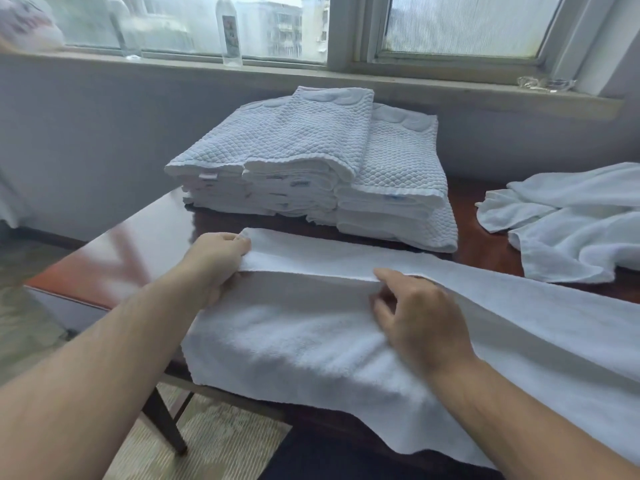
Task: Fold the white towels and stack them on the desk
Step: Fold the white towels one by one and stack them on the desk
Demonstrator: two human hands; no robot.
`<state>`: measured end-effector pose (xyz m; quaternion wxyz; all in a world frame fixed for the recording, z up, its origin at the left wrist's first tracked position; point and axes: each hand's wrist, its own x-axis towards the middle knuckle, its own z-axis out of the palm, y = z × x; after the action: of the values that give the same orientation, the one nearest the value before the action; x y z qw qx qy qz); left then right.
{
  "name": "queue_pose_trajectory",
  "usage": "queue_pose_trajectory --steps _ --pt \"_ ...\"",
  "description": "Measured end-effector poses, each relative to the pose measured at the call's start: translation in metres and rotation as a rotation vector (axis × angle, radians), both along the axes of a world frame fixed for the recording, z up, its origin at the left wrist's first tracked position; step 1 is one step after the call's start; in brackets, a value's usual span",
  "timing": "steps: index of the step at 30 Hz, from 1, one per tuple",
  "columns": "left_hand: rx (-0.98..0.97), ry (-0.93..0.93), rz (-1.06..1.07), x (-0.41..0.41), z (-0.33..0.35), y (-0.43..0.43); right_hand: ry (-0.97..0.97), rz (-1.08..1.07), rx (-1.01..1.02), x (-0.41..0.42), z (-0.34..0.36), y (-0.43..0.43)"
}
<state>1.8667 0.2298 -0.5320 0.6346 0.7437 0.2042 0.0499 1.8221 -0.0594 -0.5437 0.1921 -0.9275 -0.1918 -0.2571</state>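
Here's where things stand at the desk [138, 244]. The folded stack [294, 161] is the big news: a good many waffle-weave towels squared up in two side-by-side piles, so I'd judge a solid share of the job is done.

Just in front of the folded stack, on the side nearer the person, lies the towel in hand [311, 341]. It's stretched long across the desk, its near side drooping over the front edge. The left hand [221, 258] has its fingers curled round the towel's end, in front of the folded stack's left corner. The right hand [412, 313] pinches the raised fold line between thumb and forefinger, in front of the folded stack's right side. The far strip looks doubled over lengthwise. By my reckoning this one is at its first fold, with the crosswise folds and the placing on top not yet done.

Off to the right of the folded stack, well apart from it, sits a rumpled heap of loose towels [571, 220]. How many are in it, I can't tell. So more folding is left after this one.

Behind the folded stack, a clear bottle [228, 32] stands on the windowsill.
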Motion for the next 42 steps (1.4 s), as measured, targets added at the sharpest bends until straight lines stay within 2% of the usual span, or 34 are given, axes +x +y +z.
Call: queue_pose_trajectory --steps 4,7,9,11,13,16,19,22,24,26,28,30,33,37,40,42 --pt "-0.087 -0.123 -0.026 -0.002 -0.006 0.003 -0.164 -0.021 -0.102 -0.004 -0.001 0.001" --pt "0.024 -0.157 0.089 -0.003 -0.011 0.005 -0.316 0.023 -0.223 -0.004 -0.001 0.0" --pt "0.156 -0.155 0.129 -0.002 -0.011 0.005 -0.343 0.045 -0.278 -0.004 0.0 0.001" --pt "0.335 -0.126 0.137 0.0 -0.009 0.006 -0.297 0.086 -0.311 -0.005 0.003 0.002" --pt "0.528 -0.068 0.126 0.004 -0.008 0.008 -0.158 0.122 -0.342 -0.005 0.004 0.001" --pt "0.688 0.009 0.105 0.005 -0.007 0.01 0.049 0.165 -0.317 -0.007 0.007 -0.007" --pt "0.786 0.018 0.113 -0.001 -0.008 0.006 0.061 0.123 -0.349 -0.011 0.009 -0.025" --pt "1.028 -0.054 0.152 -0.009 -0.006 -0.017 0.052 -0.007 -0.367 -0.015 0.014 -0.048" --pt "1.111 -0.231 0.032 -0.018 -0.005 -0.05 0.075 -0.096 -0.345 -0.015 0.015 -0.063" --pt "1.087 -0.391 -0.276 -0.03 -0.004 -0.095 0.092 -0.158 -0.298 -0.017 0.016 -0.076" --pt "1.074 -0.471 -0.566 -0.038 -0.004 -0.147 0.11 -0.204 -0.227 -0.02 0.014 -0.091" --pt "1.051 -0.55 -0.701 -0.043 -0.001 -0.199 0.123 -0.262 -0.183 -0.026 0.011 -0.113" --pt "1.008 -0.575 -0.791 -0.046 0.006 -0.265 0.222 -0.4 -0.158 -0.039 0.008 -0.159" --pt "1.179 -0.504 -0.857 -0.045 0.002 -0.314 0.359 -0.669 -0.152 -0.059 0.01 -0.241" --pt "1.192 -0.579 -0.809 -0.046 -0.009 -0.326 0.428 -0.871 -0.053 -0.07 0.011 -0.29" --pt "1.2 -0.653 -0.772 -0.046 -0.013 -0.328 0.428 -0.887 0.013 -0.068 0.006 -0.309"
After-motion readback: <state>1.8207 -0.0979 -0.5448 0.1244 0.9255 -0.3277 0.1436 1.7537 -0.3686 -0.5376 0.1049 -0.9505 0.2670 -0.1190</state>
